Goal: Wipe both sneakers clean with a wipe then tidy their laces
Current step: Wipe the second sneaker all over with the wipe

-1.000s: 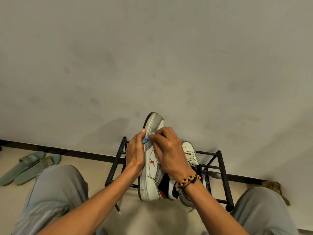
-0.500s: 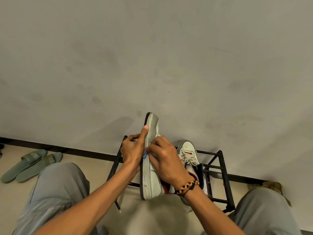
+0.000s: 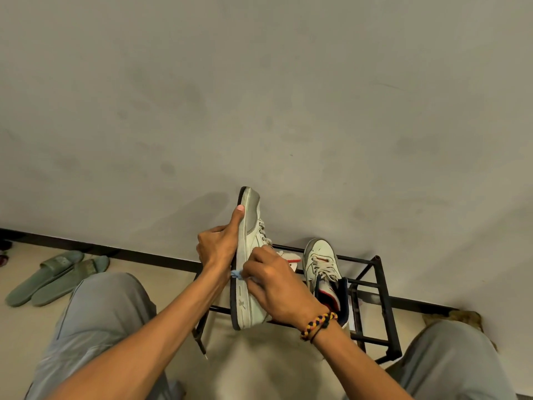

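So right now I've got one sneaker (image 3: 248,264) up in the air, toe pointing at the wall and turned on its side, so the rubber edge of the sole faces me and I can actually see the grime. My left hand (image 3: 217,246) grips it from the sole side, thumb stretched up toward the toe, mostly so it doesn't twist when I push on it. My right hand (image 3: 271,284) is curled around a little blue wipe (image 3: 237,274), pressing it on the sole edge about mid-shoe; only a corner pokes out past my fingers. The other sneaker (image 3: 320,265) sits on the black shoe rack (image 3: 386,310) just to the right, toe up, laces loose, close enough to swap over. I'd say laces are a later problem. Green slides (image 3: 54,277) are off on the floor to the left, not involved.
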